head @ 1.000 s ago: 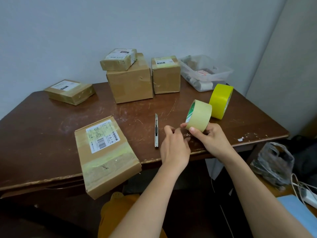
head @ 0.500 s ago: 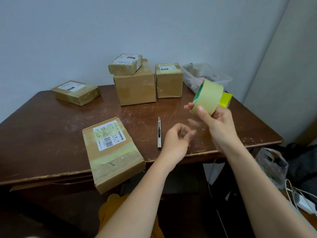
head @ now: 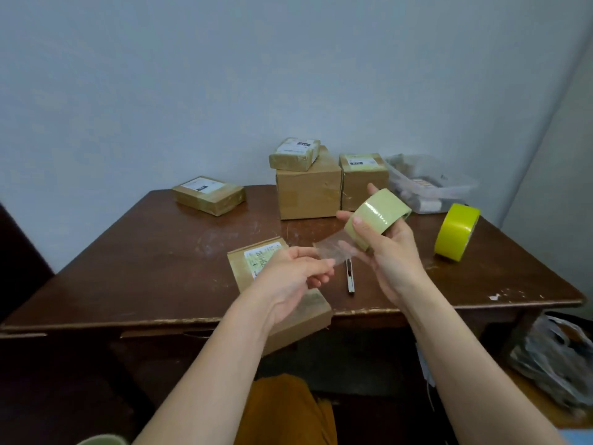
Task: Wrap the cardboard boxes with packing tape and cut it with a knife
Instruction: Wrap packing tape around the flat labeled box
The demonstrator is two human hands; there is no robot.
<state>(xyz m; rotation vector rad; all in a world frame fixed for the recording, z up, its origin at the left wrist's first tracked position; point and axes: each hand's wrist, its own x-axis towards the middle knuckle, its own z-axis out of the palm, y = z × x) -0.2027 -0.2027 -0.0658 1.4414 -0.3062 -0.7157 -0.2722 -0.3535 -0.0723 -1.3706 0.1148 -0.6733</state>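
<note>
At frame centre, the tape roll point(head: 377, 220) is being gripped by the right hand point(head: 390, 252); its free strip point(head: 330, 250) is being pinched by the left hand point(head: 293, 277).

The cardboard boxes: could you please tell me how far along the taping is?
Done: the nearest box at the table edge already carries some tape. In hand: the right hand holds the pale tape roll while the left hand pinches a pulled strip. Left: sticking it down and cutting with the knife, untouched.

Both hands raised: left point(head: 296, 271) pinching, right point(head: 390, 252) in a curled grip (thumb up).
</note>
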